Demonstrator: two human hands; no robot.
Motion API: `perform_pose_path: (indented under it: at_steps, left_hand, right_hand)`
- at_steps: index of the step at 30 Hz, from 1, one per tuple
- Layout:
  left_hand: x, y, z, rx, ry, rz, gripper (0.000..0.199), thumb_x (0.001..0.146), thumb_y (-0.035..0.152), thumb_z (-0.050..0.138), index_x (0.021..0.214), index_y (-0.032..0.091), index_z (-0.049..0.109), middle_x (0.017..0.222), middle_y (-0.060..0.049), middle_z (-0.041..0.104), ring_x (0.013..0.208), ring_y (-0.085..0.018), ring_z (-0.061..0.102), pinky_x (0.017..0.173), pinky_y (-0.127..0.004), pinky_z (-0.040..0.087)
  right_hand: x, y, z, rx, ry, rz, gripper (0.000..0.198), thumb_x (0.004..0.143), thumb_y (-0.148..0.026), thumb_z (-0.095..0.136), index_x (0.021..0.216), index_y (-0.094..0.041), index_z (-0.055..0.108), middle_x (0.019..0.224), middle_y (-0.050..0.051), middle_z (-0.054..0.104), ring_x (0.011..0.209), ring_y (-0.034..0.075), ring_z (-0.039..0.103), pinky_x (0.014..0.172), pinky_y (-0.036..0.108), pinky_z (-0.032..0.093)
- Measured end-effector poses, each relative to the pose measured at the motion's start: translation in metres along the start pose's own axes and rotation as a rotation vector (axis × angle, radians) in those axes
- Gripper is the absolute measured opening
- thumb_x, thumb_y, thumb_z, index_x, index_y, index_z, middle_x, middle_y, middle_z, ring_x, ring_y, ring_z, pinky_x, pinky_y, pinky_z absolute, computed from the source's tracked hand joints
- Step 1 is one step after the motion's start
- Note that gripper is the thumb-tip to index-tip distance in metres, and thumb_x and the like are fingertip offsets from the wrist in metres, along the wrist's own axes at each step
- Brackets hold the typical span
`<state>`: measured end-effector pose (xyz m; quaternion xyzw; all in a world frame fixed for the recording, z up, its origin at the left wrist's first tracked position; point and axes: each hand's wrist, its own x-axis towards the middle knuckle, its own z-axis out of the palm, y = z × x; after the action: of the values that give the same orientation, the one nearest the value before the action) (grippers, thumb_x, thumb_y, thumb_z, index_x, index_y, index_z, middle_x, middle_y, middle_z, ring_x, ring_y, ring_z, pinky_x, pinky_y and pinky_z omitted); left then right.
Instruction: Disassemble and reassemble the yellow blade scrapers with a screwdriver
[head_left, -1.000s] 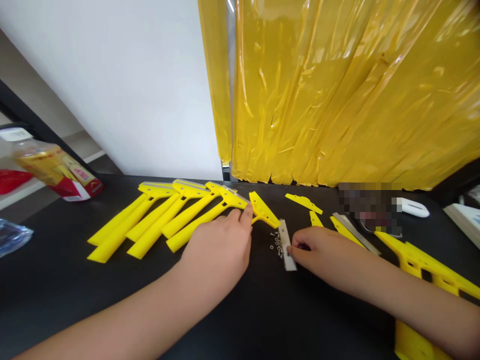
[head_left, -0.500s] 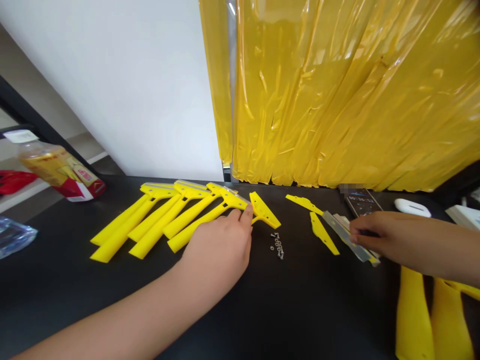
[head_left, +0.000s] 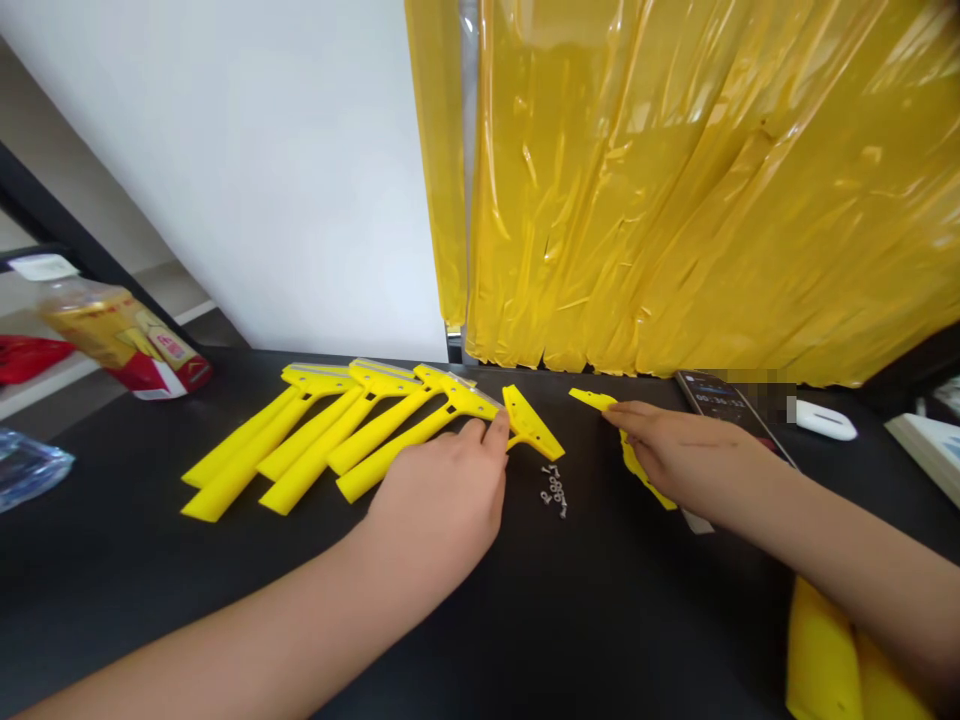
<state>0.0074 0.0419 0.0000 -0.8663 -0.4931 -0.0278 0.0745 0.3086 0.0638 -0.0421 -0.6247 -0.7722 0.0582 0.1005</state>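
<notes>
My left hand (head_left: 446, 490) rests on the black table with its fingers closed around a yellow scraper handle; only the wide head (head_left: 534, 425) with its holes sticks out past the fingertips. Beside that hand lie several yellow scrapers (head_left: 319, 378) with metal strips along their heads. My right hand (head_left: 675, 450) reaches in from the right, fingers together at the end of a small yellow plate (head_left: 589, 397). A second yellow plate (head_left: 654, 485) is partly under that hand, and the end of a flat metal strip (head_left: 697, 522) shows below it. Small screws and nuts (head_left: 555, 490) lie between my hands.
At the back right are a phone (head_left: 724, 400), a white case (head_left: 825, 420) and a white box (head_left: 930, 450). Yellow handles (head_left: 821, 650) lie at the lower right. A drink bottle (head_left: 120, 330) and clear plastic (head_left: 30, 470) are on the left. Yellow film (head_left: 637, 180) hangs behind.
My right hand has moved left from the metal strips to the small yellow plates, now covering most of the strips. The left hand has stayed in place on the yellow scraper handle.
</notes>
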Motion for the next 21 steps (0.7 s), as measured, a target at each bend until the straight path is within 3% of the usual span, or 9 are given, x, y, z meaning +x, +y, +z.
perform_pose_path:
  at_steps: [4, 8, 13, 18, 21]
  left_hand:
    - [0.001, 0.0, 0.002, -0.017, -0.008, 0.001, 0.048, 0.108, 0.023, 0.05, 0.154, 0.014, 0.06, 0.119, -0.012, 0.079, 0.094, -0.029, 0.08, 0.073, -0.041, 0.064]
    - [0.001, -0.001, 0.003, 0.001, -0.004, -0.005, 0.048, 0.109, 0.023, 0.049, 0.155, 0.014, 0.059, 0.119, -0.012, 0.08, 0.092, -0.028, 0.08, 0.07, -0.038, 0.063]
    - [0.002, -0.002, 0.003, 0.012, 0.002, 0.007, 0.048, 0.109, 0.023, 0.048, 0.155, 0.013, 0.058, 0.12, -0.013, 0.079, 0.094, -0.028, 0.08, 0.072, -0.037, 0.063]
    - [0.001, 0.0, 0.002, -0.005, -0.013, 0.005, 0.047, 0.11, 0.023, 0.048, 0.155, 0.013, 0.059, 0.119, -0.014, 0.079, 0.094, -0.028, 0.08, 0.074, -0.037, 0.063]
    - [0.001, 0.0, 0.001, -0.011, -0.008, -0.007, 0.048, 0.109, 0.024, 0.049, 0.155, 0.015, 0.059, 0.118, -0.013, 0.08, 0.092, -0.028, 0.08, 0.071, -0.038, 0.063]
  right_hand:
    - [0.003, -0.003, 0.01, -0.08, -0.029, -0.105, 0.04, 0.107, -0.024, 0.056, 0.146, -0.022, 0.065, 0.154, 0.013, 0.064, 0.139, 0.031, 0.064, 0.114, 0.051, 0.055]
    - [-0.005, -0.02, 0.003, -0.151, -0.032, -0.168, 0.049, 0.107, -0.022, 0.042, 0.151, -0.022, 0.062, 0.155, 0.013, 0.064, 0.129, 0.031, 0.072, 0.109, 0.047, 0.06]
    - [-0.02, -0.04, -0.002, -0.205, -0.02, -0.201, 0.051, 0.102, -0.02, 0.044, 0.149, -0.019, 0.064, 0.156, 0.016, 0.063, 0.119, 0.036, 0.077, 0.103, 0.054, 0.063]
    - [-0.02, -0.033, 0.003, -0.209, -0.003, -0.191, 0.051, 0.101, -0.018, 0.045, 0.149, -0.017, 0.065, 0.154, 0.017, 0.065, 0.118, 0.035, 0.077, 0.107, 0.055, 0.06]
    - [-0.017, -0.024, 0.002, -0.179, 0.025, -0.158, 0.05, 0.102, -0.017, 0.044, 0.147, -0.019, 0.066, 0.152, 0.014, 0.067, 0.125, 0.03, 0.074, 0.11, 0.047, 0.058]
